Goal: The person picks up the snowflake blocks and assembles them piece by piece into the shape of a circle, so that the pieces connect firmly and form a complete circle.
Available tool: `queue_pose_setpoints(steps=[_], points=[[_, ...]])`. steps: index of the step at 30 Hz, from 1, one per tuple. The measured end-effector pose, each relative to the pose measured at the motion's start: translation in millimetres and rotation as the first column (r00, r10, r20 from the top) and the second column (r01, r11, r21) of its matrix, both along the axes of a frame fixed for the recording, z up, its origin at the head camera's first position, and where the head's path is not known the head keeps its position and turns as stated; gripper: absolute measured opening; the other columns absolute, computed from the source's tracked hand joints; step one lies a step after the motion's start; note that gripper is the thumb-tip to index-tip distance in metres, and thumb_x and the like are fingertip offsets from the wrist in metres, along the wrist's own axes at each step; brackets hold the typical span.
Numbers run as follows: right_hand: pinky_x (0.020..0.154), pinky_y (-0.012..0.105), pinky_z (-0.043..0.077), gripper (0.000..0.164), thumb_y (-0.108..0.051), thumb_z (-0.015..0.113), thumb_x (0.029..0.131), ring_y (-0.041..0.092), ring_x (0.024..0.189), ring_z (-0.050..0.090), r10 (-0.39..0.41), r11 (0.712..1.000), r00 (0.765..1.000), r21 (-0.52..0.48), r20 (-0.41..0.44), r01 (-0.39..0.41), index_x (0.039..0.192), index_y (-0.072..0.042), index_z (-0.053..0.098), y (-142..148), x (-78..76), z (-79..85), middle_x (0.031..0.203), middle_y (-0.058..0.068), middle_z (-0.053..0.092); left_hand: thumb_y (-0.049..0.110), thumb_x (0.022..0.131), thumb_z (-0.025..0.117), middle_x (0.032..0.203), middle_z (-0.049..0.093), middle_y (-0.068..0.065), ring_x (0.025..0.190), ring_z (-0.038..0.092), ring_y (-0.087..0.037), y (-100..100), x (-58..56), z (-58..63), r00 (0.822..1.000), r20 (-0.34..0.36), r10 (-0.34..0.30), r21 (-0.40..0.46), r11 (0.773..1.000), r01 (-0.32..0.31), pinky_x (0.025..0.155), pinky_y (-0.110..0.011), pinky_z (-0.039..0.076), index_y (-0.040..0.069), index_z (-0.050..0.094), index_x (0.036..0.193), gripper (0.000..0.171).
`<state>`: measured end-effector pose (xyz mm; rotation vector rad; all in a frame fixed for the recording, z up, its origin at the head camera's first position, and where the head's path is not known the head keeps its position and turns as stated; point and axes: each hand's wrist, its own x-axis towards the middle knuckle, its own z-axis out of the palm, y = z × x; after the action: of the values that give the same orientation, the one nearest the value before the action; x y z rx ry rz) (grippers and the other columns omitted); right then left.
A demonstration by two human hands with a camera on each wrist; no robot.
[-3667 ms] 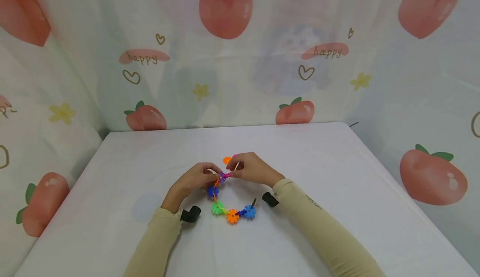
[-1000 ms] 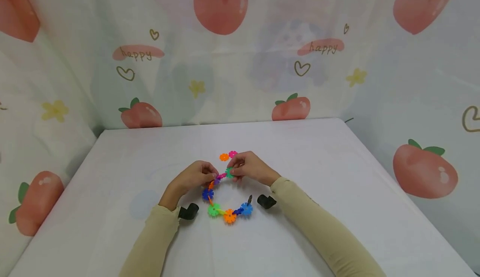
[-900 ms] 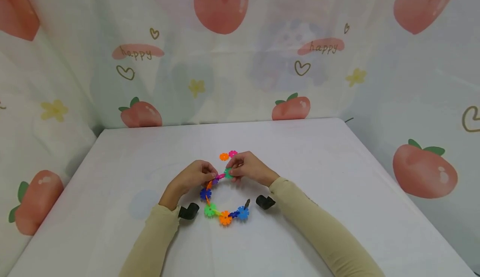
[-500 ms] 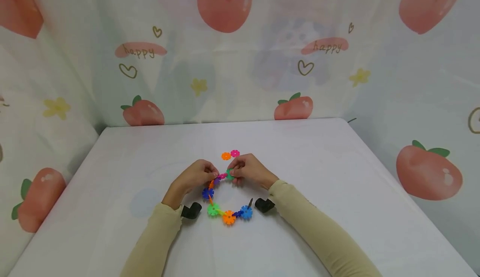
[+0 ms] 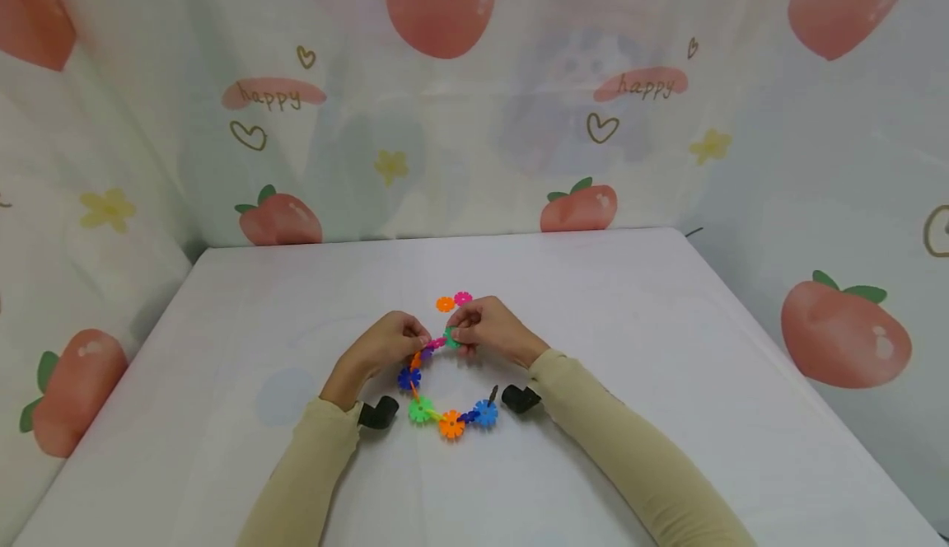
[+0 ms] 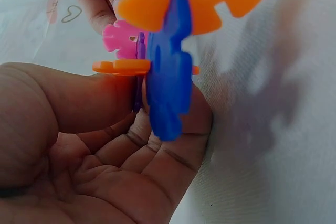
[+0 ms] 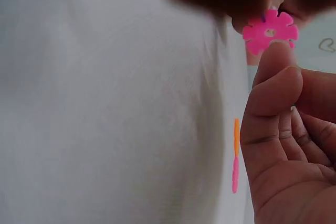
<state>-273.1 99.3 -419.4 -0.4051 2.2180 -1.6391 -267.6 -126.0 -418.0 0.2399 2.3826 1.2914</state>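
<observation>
A curved chain of toy snowflake discs, slotted together, lies between the hands, its light-blue disc at the near right. The left hand pinches the chain near its purple disc; in the left wrist view the thumb lies under an orange disc there, beside a dark blue disc. The right hand pinches a green disc between thumb and fingers, right at the chain's pink disc. In the right wrist view the fingers hide the green disc.
A loose orange disc and a loose pink disc lie side by side beyond the hands on the white table. Black wrist-camera mounts jut from both sleeves. A printed curtain rises behind the table.
Since the oldest frame, a green disc has come into view in the right hand, against the chain's pink disc. Over the last second both hands and chain have barely moved.
</observation>
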Motion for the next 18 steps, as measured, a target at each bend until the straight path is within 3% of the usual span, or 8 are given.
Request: queue_pose_setpoints(steps=[5,11,18], points=[[0.063,0.028,0.059,0.009,0.006,0.069,0.098,0.018,0.062,0.067,0.011,0.999,0.999,0.046,-0.045,-0.009,0.105,0.010,0.073,-5.0,3.3,3.5,0.082,0.012,0.070,0.003,0.105,0.064,0.095,0.066,-0.011,0.084,0.058,-0.021,1.0,1.0,2.0,1.000,-0.006,0.002,-0.012,1.000,-0.002,0.077,-0.030,0.053,-0.004,0.071,0.105,0.010],[0.063,0.028,0.059,0.009,0.006,0.068,0.099,0.018,0.063,0.067,0.012,0.999,0.999,0.052,-0.034,-0.010,0.106,0.010,0.073,-5.6,3.3,2.4,0.082,0.011,0.069,0.004,0.105,0.064,0.094,0.065,-0.010,0.084,0.057,-0.021,-1.7,-0.3,0.8,1.000,0.012,-0.019,0.011,1.000,0.018,0.076,-0.030,0.052,-0.003,0.071,0.106,0.010],[0.067,0.030,0.059,0.015,-0.001,0.069,0.100,0.021,0.065,0.068,0.057,0.995,0.997,0.081,-0.051,-0.053,0.111,0.003,0.079,-8.7,-4.0,4.2,0.087,0.010,0.074,0.019,0.109,0.062,0.095,0.065,-0.008,0.081,0.057,-0.021,-7.2,-2.0,-0.1,0.996,0.055,-0.066,0.072,0.996,0.062,0.071,-0.030,0.048,0.002,0.070,0.117,0.021]])
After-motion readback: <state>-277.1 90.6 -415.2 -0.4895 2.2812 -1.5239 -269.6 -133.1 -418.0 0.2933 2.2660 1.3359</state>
